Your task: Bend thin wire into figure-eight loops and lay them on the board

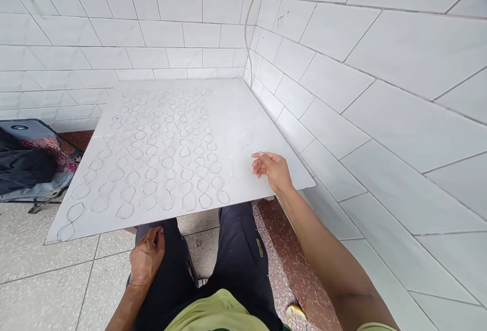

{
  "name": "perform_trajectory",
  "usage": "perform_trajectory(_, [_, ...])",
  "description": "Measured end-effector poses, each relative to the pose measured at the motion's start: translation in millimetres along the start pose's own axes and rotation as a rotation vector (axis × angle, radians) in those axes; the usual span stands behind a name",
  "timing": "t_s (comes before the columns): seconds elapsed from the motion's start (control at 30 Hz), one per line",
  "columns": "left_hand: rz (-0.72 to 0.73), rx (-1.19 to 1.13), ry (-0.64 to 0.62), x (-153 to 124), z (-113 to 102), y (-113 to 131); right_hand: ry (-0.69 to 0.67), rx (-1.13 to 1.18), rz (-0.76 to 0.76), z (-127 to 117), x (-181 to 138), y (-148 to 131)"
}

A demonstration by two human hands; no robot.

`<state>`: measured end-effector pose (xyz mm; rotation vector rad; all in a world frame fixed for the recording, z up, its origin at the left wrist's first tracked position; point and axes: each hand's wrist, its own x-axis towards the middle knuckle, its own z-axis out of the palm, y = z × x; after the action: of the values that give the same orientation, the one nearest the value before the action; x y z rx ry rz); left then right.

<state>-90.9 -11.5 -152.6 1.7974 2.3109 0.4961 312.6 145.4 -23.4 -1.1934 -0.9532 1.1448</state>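
Note:
My right hand [271, 170] is over the right part of a white board [262, 118], with thumb and forefinger pinched together. From the fingertips runs a thin, pale curved wire [247, 138], hard to make out against the board. My left hand [147, 254] is closed beside my left thigh, below the board's front edge; whatever its curled fingers hold, if anything, is hidden. Rows of thin figure-eight wire loops [206, 192] cover the left and middle of the board. The nearest left one, a darker loop [75, 213], lies by the front left corner.
White tiled walls [380, 118] meet behind the board and run along its right side. A cable [247, 32] hangs down the corner. To the left stands a folding chair [38, 125] with dark cloth [26, 166] on it. Speckled floor [38, 265] shows below.

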Motion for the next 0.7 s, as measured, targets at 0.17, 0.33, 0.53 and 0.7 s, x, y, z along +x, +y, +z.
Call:
perform_trajectory(0.17, [-0.02, 0.011, -0.021, -1, -6, 0, 0.014, 0.008, -0.003, -3, 1, 7])
perform_trajectory(0.33, [-0.037, 0.02, -0.041, 0, -6, -2, 0.03, -0.019, 0.018, -5, 8, 8])
perform_trajectory(0.53, [0.001, 0.026, -0.021, -3, -10, 1, 0.037, -0.118, 0.004, -2, 37, -9])
perform_trajectory(0.7, [0.12, 0.061, 0.073, -14, -6, -7, 0.055, -0.184, 0.023, 6, 99, -25])
